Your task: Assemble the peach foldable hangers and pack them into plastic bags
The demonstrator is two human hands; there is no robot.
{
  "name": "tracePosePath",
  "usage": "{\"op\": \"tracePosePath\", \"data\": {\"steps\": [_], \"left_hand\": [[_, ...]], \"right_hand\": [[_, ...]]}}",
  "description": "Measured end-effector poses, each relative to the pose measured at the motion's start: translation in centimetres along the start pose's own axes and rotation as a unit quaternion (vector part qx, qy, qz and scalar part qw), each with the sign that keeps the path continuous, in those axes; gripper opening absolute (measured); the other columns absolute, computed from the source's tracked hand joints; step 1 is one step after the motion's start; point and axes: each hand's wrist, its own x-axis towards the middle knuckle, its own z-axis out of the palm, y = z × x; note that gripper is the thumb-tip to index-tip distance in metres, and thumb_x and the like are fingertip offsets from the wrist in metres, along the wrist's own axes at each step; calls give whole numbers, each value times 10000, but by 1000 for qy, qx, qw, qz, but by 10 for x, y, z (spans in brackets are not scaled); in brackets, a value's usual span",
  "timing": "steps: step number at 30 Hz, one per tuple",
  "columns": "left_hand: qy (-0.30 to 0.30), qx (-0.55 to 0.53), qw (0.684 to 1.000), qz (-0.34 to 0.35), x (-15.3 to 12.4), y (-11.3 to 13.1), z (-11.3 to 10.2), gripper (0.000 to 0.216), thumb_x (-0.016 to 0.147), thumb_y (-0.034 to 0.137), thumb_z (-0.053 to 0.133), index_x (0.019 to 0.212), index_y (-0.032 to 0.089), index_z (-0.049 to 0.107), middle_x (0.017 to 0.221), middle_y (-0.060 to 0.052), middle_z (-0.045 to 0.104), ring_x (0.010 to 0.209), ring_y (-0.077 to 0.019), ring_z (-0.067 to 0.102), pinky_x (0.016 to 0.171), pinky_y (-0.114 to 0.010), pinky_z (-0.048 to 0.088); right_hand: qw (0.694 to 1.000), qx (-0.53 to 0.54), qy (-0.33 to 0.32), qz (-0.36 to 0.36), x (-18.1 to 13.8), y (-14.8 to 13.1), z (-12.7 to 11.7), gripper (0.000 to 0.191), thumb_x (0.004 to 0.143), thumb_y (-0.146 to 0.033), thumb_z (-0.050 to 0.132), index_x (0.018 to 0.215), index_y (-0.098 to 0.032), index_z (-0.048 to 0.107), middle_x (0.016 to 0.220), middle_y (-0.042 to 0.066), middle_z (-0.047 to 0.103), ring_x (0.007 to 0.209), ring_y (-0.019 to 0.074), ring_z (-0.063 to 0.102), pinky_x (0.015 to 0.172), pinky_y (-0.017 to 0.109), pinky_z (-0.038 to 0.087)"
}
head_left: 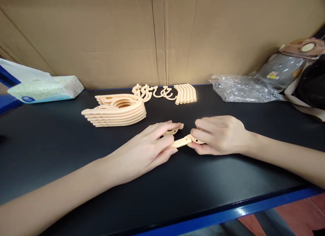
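Note:
Between my two hands is a cream plastic hanger [181, 142], held just above the black tabletop. My left hand [149, 144] pinches its straight arm between thumb and fingers. A curved cream part with a small hole [172, 131] shows under the stretched forefinger; whether it belongs to the same piece I cannot tell. My right hand [220, 134] is closed around the other end, at a jointed part with holes, mostly hidden by the fingers. Beyond my left hand lies a stack of cream hanger bodies [116, 114]. Behind are several loose cream hooks [159, 92] and a row of short curved arms [186, 93].
A tissue pack [48, 89] lies at the back left. To the back right are a crumpled clear plastic bag [243, 88], a clear bottle with a brown lid [286, 65] and a dark bag with a strap. Brown cardboard [114, 36] stands behind the black table [142, 198], which has a blue front edge.

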Motion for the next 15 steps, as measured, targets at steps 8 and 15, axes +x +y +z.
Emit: {"op": "tracePosePath", "data": {"steps": [8, 15], "left_hand": [[-1, 0, 1000, 2, -1, 1, -1, 224, 1001, 242, 414, 895, 162, 594, 1429, -117, 479, 1351, -242, 427, 1094, -376, 425], [-12, -9, 1000, -4, 1, 3, -2, 243, 1003, 240, 402, 869, 162, 588, 1431, -122, 476, 1351, -242, 423, 1095, -382, 415]], "right_hand": [[1000, 11, -8, -1, -2, 0, 1, 361, 949, -350, 452, 626, -204, 522, 523, -47, 455, 456, 104, 377, 458, 257, 251], [1000, 20, -8, -8, 0, 0, 0, 342, 930, -324, 472, 612, -203, 508, 513, -52, 445, 444, 101, 380, 444, 264, 262]]}}
